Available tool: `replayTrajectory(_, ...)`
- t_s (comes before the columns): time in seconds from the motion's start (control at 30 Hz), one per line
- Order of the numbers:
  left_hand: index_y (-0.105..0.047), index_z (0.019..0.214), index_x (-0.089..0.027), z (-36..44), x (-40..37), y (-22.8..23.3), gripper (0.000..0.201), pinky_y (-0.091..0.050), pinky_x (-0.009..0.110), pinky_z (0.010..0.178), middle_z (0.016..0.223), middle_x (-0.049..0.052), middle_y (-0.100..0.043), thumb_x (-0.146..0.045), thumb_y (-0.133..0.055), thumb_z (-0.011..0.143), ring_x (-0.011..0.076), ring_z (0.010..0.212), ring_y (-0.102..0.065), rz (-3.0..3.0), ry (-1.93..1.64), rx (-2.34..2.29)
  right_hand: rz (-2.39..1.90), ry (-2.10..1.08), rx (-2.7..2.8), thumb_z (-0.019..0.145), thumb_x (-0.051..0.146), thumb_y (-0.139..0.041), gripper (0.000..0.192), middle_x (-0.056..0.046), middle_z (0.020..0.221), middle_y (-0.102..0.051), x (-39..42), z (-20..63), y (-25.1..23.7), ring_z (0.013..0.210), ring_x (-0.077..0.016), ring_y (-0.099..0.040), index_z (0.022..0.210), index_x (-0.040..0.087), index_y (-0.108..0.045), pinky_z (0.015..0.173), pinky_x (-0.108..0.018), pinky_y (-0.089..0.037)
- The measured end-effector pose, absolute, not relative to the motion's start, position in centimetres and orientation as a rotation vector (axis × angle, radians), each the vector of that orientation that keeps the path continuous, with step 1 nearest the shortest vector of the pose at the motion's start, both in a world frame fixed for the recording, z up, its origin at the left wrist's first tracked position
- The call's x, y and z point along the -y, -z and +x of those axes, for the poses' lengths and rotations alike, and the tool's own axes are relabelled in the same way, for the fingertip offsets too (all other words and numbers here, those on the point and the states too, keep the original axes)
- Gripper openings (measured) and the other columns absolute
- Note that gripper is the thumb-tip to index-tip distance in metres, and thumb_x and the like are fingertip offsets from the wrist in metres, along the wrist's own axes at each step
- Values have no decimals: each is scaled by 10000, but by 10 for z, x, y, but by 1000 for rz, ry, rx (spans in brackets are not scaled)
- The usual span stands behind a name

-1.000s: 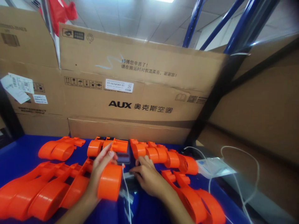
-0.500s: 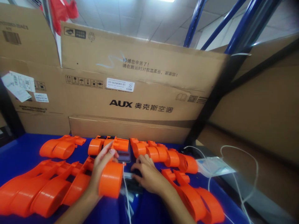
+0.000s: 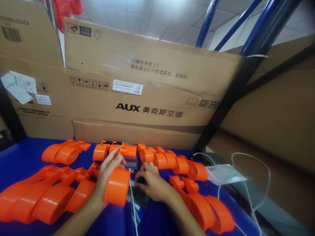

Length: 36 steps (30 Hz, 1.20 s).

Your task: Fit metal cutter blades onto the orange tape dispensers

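**Snag risk, close in**

Head view: my left hand (image 3: 105,175) is gripping an orange plastic part with a broad ring end (image 3: 117,187) above the blue tabletop (image 3: 112,221). My right hand (image 3: 152,181) is sitting apart, fingers curled; can't tell if it's pinching anything. A thin white cable (image 3: 134,205) is running beside the ring: careless lifting could snag it. Bumping the orange ringed plastic row (image 3: 161,160) could shift it.
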<state>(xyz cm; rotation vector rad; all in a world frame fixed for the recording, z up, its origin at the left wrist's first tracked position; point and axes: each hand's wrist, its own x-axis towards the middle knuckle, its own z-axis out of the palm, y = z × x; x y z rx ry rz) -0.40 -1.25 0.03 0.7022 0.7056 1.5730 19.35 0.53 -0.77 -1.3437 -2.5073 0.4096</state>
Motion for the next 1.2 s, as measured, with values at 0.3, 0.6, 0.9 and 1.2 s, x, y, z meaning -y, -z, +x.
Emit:
replayTrajectory(0.3, -629, 1230, -177, -4, 17, 0, 469, -513, 194, 572, 826, 10, -633, -337, -777, 815, 78, 577, -533, 692, -1583, -683, -1342, -391, 2495, 874, 268, -694, 54, -41, 1044, -543, -3, 199, 4, 1057, -256, -482, 917, 239, -678, 990, -423, -351)
replayTrajectory(0.6, -636, 1141, -187, -2, 15, -4, 364, -507, 185, 567, 816, -5, -620, -327, -762, 830, 64, 557, -503, 707, -1578, -677, -1306, -399, 2420, 919, 332, -650, 114, -44, 987, -577, -4, 205, -2, 997, -242, -508, 877, 227, -651, 921, -391, -405)
replayTrajectory(0.9, -619, 1165, -211, 0, 19, -6, 421, -476, 193, 511, 765, -15, -635, -380, -769, 809, 86, 524, -536, 696, -1568, -711, -1035, -985, 1903, 995, 407, -544, 185, -2, 757, -680, -4, 201, -14, 705, -174, -621, 1022, 224, -554, 666, -280, -445)
replayTrajectory(1.2, -649, 1103, -185, 3, 25, -6, 459, -490, 191, 576, 692, -20, -650, -369, -832, 725, 116, 600, -603, 635, -1579, -849, -756, -1298, 1471, 886, 473, -686, 287, -59, 824, -757, 4, 198, -26, 719, -191, -690, 912, 189, -716, 726, -318, -522)
